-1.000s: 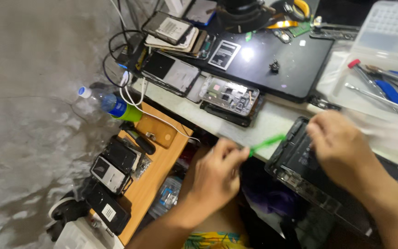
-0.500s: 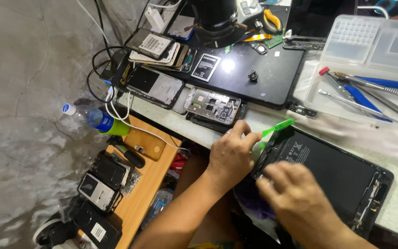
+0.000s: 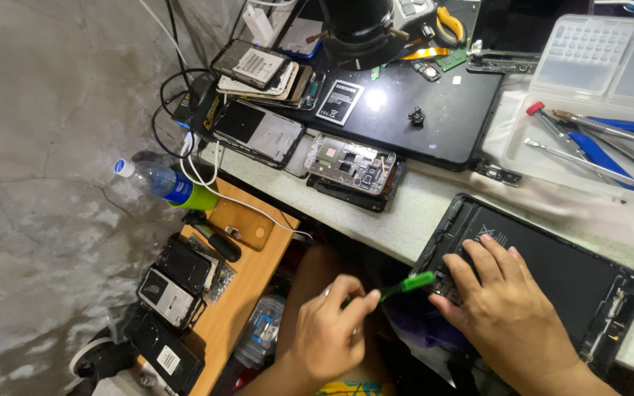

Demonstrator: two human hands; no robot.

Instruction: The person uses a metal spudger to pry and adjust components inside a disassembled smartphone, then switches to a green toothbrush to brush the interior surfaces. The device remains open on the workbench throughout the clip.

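- While the right hand [image 3: 504,308] lies flat on the opened tablet [image 3: 544,282], fingers spread over its lower left corner, the left hand [image 3: 328,334] pinches a green plastic pry tool [image 3: 405,284] between thumb and forefinger, its tip at that same corner.
- The left hand's grip is narrow and closed on the tool's handle; the right hand grips nothing, only pressing down with an open palm.
- To do this well, I judge the tool should stay at a shallow angle, close to the frame, with light pressure, so that thin cables or clips inside are not torn.
- The pressing hand should hold the body steady, and its fingers should keep off the exposed parts beside the tool's tip.
- The tablet sits at the near edge of the pale workbench [image 3: 412,213], partly overhanging it, tilted across the corner.
- It looks like a dark, shallow shell with a large flat black panel inside and small components along its left and right rims.
- Behind it lie a dismantled phone frame [image 3: 350,163] and a clear tray of tools [image 3: 588,139]; a low wooden shelf [image 3: 247,275] stands to the left, well apart.
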